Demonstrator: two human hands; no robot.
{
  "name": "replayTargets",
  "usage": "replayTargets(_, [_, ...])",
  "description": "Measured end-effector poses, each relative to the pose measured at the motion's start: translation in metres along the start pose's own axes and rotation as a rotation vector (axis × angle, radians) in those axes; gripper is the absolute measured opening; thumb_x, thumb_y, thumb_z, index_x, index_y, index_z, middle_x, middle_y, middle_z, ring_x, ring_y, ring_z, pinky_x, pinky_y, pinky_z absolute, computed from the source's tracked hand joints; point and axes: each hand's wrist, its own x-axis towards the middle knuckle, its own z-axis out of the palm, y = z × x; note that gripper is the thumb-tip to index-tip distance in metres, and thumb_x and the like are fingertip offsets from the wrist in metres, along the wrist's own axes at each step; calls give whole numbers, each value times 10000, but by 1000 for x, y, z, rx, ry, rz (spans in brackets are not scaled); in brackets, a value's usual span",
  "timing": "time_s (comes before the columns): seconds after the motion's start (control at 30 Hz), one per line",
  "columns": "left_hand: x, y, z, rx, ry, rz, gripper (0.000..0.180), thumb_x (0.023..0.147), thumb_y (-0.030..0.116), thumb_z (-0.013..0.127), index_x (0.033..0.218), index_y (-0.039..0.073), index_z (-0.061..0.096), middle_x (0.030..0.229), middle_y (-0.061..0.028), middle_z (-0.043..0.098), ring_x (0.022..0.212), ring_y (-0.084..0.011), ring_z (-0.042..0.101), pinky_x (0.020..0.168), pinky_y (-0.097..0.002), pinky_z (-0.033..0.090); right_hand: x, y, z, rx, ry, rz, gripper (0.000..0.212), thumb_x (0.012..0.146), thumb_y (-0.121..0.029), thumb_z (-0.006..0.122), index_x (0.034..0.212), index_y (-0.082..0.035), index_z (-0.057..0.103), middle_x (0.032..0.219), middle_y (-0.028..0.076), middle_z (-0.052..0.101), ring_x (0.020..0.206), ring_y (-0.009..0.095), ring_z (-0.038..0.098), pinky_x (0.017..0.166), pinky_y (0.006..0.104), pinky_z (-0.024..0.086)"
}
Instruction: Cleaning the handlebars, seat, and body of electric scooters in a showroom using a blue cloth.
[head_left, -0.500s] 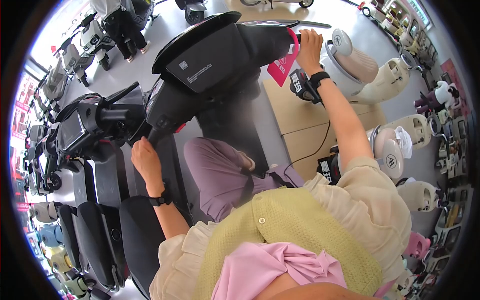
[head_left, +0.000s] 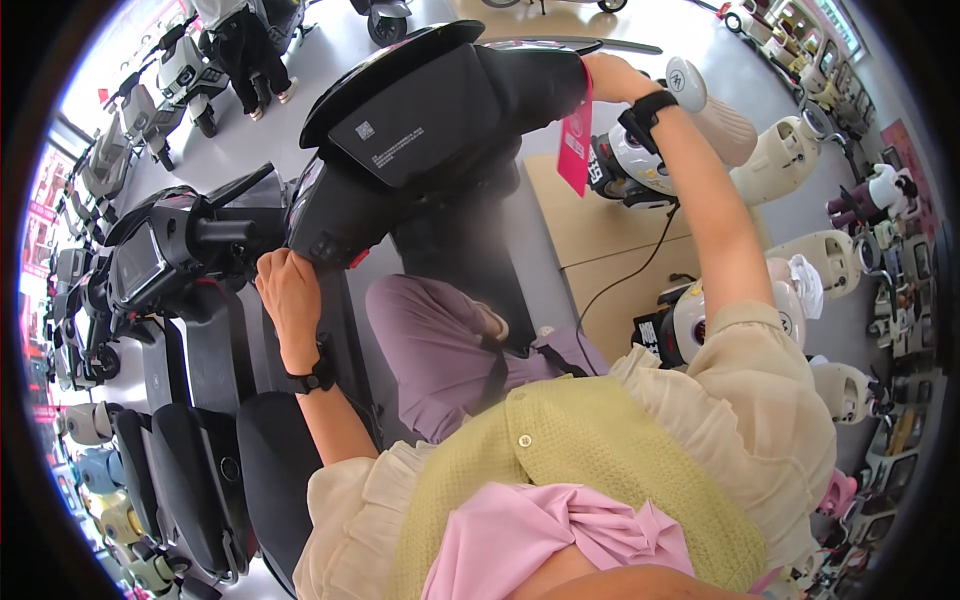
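A black electric scooter's handlebar point(head_left: 340, 190) with a wide dark display panel point(head_left: 400, 130) tilts across the upper middle. At its lower-left end, my left hand point(head_left: 288, 290) closes round the left handlebar grip, which its fingers mostly hide. At the upper-right end my right hand point(head_left: 612, 78) is wrapped over the right handlebar grip, its wrist bent and fingers turned toward the panel. From that end, just below my right hand, hangs a bright pink tag point(head_left: 574, 150). A small red switch point(head_left: 358, 259) shows beside the left grip.
More black scooters point(head_left: 150, 260) stand close on the left, their dark seats point(head_left: 190, 480) in a row. Cream scooters point(head_left: 780, 160) and brown boards point(head_left: 600, 280) lie to the right. A thin black cable point(head_left: 625, 280) runs near my right side. A person point(head_left: 240, 50) stands at the far left.
My right hand has rolled forward over its grip, wrist rising and forearm shifting right. The pink tag has swung to hang straighter. My left hand has shifted slightly left and up on its grip.
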Motion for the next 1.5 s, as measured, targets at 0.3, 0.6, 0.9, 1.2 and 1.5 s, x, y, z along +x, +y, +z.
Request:
replayTargets(0.3, [15,-33,23,-712,-549,-679,616,1031,423,280,919,-46,665,735,-187,679,649,-293,666,649,-364,506,23,16,-8,311,-283,49,398,654,-147,800,1007,-6,681,949,193,715,911,288,683,820,381,514])
replayTargets(0.6, [10,-1,16,-329,-302,-580,574,1047,375,282,850,8,677,661,-165,667,563,-299,648,573,-381,518,5,12,-1,165,-43,52,441,695,-326,777,1003,-31,667,958,222,693,948,398,647,832,445,516])
replayTargets(0.9, [-13,14,32,129,263,-162,202,981,190,520,898,73,662,748,-96,650,680,-286,645,572,-368,521,1,15,6,41,159,-46,365,764,-312,723,1016,-59,651,1012,197,681,981,385,634,851,455,507])
replayTargets(1.2, [-36,38,34,242,319,-113,358,920,157,579,1261,51,580,1148,-47,639,1078,-230,592,944,-375,412,-32,-14,49,-185,705,182,419,748,-122,662,1155,-89,569,1125,103,588,1132,316,539,1031,465,366])
replayTargets(1.5, [-33,41,38,200,352,-162,459,812,168,680,1244,62,564,1099,-55,627,1034,-250,593,925,-372,406,-25,-23,50,-146,727,309,381,686,-107,692,1053,-121,590,1065,76,626,1112,282,559,960,431,383])
